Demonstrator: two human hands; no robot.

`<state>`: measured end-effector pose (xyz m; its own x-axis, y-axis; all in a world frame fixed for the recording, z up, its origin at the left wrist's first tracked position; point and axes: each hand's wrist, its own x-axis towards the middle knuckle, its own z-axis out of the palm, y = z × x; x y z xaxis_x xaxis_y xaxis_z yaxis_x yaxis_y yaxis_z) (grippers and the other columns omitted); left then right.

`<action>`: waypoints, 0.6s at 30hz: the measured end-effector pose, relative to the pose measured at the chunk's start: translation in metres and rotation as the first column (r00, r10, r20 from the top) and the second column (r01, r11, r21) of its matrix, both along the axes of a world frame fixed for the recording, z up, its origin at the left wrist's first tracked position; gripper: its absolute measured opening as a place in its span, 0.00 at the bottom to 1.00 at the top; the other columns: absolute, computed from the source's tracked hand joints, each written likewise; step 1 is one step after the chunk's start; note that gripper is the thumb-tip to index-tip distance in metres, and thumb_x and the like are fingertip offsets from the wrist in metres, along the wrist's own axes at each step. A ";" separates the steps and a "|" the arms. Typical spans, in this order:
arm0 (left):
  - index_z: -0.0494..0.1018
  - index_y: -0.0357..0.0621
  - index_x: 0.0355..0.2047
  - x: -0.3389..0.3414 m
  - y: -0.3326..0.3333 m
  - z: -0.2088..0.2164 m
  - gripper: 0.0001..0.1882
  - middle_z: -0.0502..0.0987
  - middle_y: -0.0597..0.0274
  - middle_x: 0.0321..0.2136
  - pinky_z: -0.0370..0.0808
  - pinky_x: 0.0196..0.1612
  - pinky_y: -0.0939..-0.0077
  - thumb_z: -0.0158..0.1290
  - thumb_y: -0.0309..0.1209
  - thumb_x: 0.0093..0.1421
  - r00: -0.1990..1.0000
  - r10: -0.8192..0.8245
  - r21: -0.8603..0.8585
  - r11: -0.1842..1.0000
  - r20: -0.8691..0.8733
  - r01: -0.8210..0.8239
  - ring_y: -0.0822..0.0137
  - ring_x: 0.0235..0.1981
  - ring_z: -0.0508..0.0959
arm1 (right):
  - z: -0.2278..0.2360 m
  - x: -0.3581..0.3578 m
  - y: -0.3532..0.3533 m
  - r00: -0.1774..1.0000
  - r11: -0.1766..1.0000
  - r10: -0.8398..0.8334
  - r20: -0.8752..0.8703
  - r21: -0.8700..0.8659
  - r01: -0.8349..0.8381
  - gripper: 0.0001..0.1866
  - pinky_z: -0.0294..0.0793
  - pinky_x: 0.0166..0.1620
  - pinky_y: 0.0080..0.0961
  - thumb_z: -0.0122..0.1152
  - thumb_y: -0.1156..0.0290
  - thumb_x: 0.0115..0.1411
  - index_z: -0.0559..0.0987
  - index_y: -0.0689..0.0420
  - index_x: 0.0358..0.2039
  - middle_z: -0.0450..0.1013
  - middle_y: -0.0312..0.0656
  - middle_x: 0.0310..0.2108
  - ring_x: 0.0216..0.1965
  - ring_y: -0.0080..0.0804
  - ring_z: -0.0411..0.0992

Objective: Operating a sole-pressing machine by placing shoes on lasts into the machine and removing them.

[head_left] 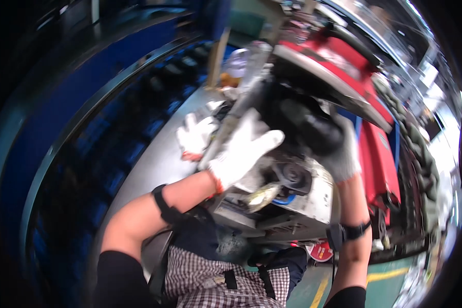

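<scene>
My left hand (pixel 244 151), in a white knit glove with an orange cuff, is spread over the near left part of a worn machine. Its thumb points right and the palm holds nothing. On the right, my gloved right hand (pixel 342 156) grips the side of a dark glossy shoe-shaped piece (pixel 315 126); motion blurs it and hides most of the fingers. A dark round knob-like part (pixel 292 174) sits on the pale machine body (pixel 318 197) below. Beside it lies a crumpled yellowish wrapper-like thing (pixel 264 197).
An unworn white glove (pixel 196 134) lies on the grey bench (pixel 154 149) left of the machine. A red machine cover (pixel 377 159) stands at the right. Bottles and small items (pixel 237 64) are at the back. A blue-framed rack (pixel 113 87) curves along the left.
</scene>
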<state>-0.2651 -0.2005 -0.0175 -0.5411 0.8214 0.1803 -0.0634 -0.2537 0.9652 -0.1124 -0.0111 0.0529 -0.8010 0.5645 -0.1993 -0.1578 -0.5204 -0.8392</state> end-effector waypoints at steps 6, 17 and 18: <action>0.71 0.51 0.54 0.030 -0.029 0.012 0.19 0.79 0.62 0.50 0.78 0.57 0.52 0.59 0.42 0.67 0.565 -0.443 0.532 0.847 0.696 0.008 0.62 0.50 0.81 | -0.013 0.002 -0.098 0.976 0.989 0.147 -0.162 0.017 -0.146 0.35 0.74 0.65 0.50 0.47 0.45 0.74 0.66 0.58 0.70 0.70 0.49 0.65 0.63 0.43 0.73; 0.82 0.39 0.29 -0.118 -0.161 -0.066 0.10 0.81 0.62 0.30 0.76 0.41 0.69 0.65 0.33 0.51 0.638 0.695 -0.359 0.718 0.331 -0.596 0.68 0.34 0.80 | -0.025 0.067 -0.073 0.981 0.373 -0.127 -0.144 0.910 0.182 0.37 0.58 0.73 0.45 0.44 0.50 0.75 0.61 0.69 0.71 0.63 0.56 0.70 0.71 0.49 0.62; 0.81 0.39 0.27 -0.147 -0.165 -0.077 0.10 0.80 0.61 0.28 0.76 0.39 0.69 0.66 0.33 0.49 0.592 0.776 -0.389 0.626 0.219 -0.676 0.67 0.34 0.80 | -0.023 0.078 -0.069 0.972 0.328 -0.192 -0.132 0.925 0.191 0.34 0.58 0.73 0.45 0.42 0.53 0.76 0.62 0.67 0.71 0.64 0.55 0.69 0.71 0.47 0.62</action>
<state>-0.4118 -0.3653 -0.0944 -0.9548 0.1090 -0.2765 -0.2894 -0.1285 0.9485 -0.0344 -0.0804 0.0304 -0.6444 0.5237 0.5571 -0.1397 0.6357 -0.7592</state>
